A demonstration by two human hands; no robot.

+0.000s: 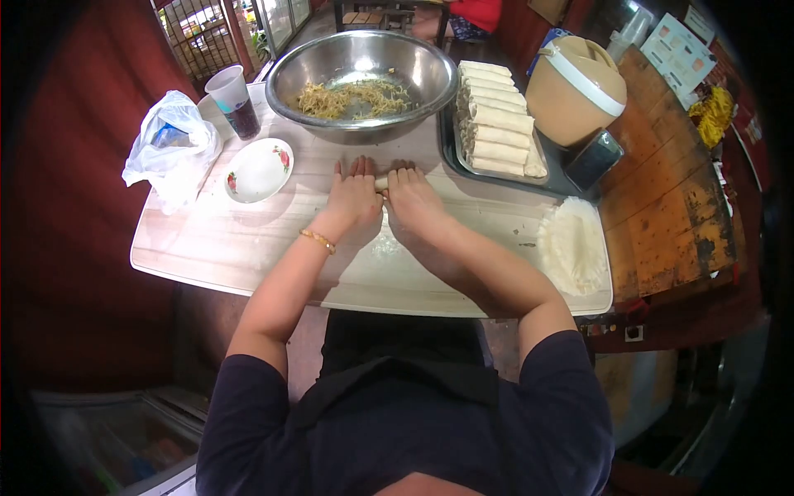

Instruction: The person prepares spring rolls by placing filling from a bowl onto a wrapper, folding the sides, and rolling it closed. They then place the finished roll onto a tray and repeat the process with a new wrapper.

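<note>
My left hand (356, 197) and my right hand (410, 195) lie side by side at the middle of the table, with fingers bent over a pale spring roll (381, 183). Only a short piece of the roll shows between them; my hands cover the rest. Beyond my fingers stands a large steel bowl (289, 112) with shredded filling (351, 99) in it. To the right, a metal tray (496, 175) carries several stacked spring rolls (500, 120). A pile of thin round wrappers (572, 246) rests at the table's right edge.
Left of my hands are a white flowered plate (258, 171), a cup of dark drink (235, 103) and a white plastic bag (172, 145). A phone (594, 159) leans by a tan cooler jug (576, 83) at right. A person in red (475, 15) sits far back.
</note>
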